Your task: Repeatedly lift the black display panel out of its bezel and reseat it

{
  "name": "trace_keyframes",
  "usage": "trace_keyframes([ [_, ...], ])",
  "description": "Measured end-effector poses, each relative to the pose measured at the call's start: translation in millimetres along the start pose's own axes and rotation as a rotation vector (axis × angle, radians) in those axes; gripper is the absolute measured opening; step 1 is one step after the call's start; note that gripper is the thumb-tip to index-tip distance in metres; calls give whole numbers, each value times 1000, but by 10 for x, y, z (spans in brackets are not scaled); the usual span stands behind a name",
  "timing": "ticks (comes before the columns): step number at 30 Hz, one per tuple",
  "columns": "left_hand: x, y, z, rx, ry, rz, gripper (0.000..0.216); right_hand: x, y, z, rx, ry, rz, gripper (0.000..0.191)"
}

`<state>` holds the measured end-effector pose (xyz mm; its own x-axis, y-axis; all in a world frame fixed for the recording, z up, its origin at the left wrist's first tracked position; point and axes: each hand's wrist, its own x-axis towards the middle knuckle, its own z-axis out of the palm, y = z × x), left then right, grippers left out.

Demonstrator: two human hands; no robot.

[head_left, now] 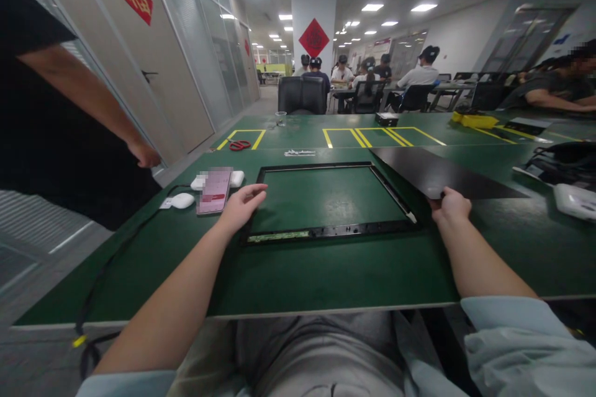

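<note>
A black rectangular frame [326,232] lies flat on the green table [302,273] in front of me. My left hand [241,205] rests on the frame's left edge with the fingers stretched out and apart. My right hand [451,206] is closed on the near corner of a thin black panel [437,173], which lies to the right of the frame with one edge over the frame's right side.
A phone [215,190], a white mouse [181,200] and a small white case [236,178] lie left of the frame. Red scissors [239,145] and a glass [280,118] sit further back. A person in black [46,136] stands at the left. Seated people work behind.
</note>
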<state>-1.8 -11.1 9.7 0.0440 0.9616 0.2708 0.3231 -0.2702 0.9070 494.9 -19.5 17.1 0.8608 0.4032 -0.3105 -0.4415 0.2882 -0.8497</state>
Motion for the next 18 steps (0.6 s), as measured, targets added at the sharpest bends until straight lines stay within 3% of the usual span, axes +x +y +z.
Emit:
trace_keyframes([
  [2,-20,-20,11,218,-62,123,46,58,53,8,-9,-5,6,25],
  [5,-43,-55,26,364,-186,154,49,132,106,12,-18,-32,1,24],
  [18,-50,-74,35,382,-254,155,47,160,113,7,-97,-63,33,22],
])
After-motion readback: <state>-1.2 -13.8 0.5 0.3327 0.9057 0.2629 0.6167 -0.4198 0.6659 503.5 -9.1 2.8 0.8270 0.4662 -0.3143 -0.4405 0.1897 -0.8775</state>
